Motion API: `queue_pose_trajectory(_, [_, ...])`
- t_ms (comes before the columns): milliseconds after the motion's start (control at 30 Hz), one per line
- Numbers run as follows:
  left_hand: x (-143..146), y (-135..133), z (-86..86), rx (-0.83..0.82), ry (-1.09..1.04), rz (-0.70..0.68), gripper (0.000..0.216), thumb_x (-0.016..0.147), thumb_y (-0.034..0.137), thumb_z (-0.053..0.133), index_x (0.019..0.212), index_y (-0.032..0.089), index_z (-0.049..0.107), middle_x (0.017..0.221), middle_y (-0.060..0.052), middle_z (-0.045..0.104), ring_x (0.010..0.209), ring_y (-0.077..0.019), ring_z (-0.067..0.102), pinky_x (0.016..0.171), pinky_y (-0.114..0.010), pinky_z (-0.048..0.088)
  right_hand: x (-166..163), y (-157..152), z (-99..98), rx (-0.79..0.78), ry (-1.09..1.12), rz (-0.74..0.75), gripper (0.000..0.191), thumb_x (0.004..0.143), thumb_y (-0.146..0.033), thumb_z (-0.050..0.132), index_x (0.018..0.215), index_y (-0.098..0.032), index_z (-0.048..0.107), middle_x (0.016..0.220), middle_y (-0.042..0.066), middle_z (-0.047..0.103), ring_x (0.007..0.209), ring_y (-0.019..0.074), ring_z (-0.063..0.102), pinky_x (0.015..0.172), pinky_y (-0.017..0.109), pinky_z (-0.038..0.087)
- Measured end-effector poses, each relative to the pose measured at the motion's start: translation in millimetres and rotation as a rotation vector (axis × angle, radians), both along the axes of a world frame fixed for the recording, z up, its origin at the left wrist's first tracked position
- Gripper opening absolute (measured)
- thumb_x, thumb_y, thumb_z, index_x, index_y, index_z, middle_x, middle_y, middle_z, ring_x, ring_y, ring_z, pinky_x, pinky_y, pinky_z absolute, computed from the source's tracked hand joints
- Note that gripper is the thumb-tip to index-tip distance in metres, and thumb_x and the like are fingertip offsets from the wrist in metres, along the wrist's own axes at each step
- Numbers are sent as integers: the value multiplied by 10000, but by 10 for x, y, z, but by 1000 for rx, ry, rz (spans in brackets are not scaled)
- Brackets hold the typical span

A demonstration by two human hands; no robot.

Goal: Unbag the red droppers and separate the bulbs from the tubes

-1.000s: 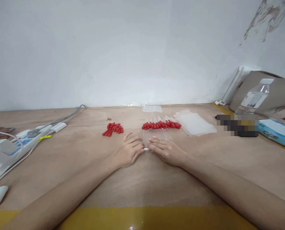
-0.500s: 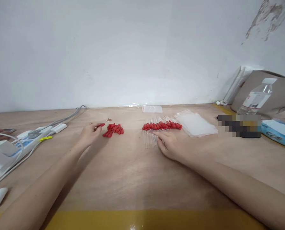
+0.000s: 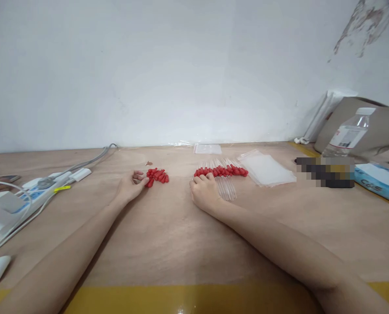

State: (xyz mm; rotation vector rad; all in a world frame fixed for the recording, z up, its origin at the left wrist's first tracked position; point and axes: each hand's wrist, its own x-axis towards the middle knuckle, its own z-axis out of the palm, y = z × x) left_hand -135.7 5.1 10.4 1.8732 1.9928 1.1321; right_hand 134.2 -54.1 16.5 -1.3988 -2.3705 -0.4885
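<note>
My left hand (image 3: 131, 186) is at the left edge of a small pile of red rubber bulbs (image 3: 158, 175). Its fingers are bent and apart from the thumb, whose tip touches a bulb. Farther right lies a row of clear, thin-tubed droppers with red bulbs (image 3: 230, 171). Some clear tubes (image 3: 226, 187) point toward me, others toward the wall. My right hand (image 3: 205, 191) is closed, knuckles up, at the left end of that row. It covers several tubes, and whatever its fingertips hold is hidden.
Clear flat plastic bags (image 3: 268, 169) lie right of the droppers, with another small bag (image 3: 207, 149) by the wall. A bottle (image 3: 348, 133), a blue pack (image 3: 379, 183) and a blurred dark object (image 3: 325, 172) are at right. A power strip (image 3: 34, 198) with cables occupies the left.
My left hand has moved right to the bulb pile; the red bulb between its fingers no longer shows. My right hand has shifted left and curled, uncovering the right-hand tubes.
</note>
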Motion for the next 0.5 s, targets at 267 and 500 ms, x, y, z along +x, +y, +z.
queue_pose_trajectory(267, [312, -269, 191, 445, 218, 31, 326, 717, 401, 559, 958, 183, 544, 927, -56, 603, 879, -226, 521, 762, -347, 423, -36, -108, -35, -122, 85, -18, 420, 837, -456, 397, 858, -114, 640, 924, 142, 597, 905, 243, 479, 772, 395, 267])
queue_pose_trajectory(500, [877, -301, 224, 433, 450, -331, 228, 776, 344, 513, 929, 186, 571, 884, -55, 592, 918, -222, 502, 876, -367, 369, 60, -122, 2, -120, 124, 16, 524, 797, -593, 391, 836, -136, 644, 914, 125, 593, 882, 246, 490, 766, 403, 268])
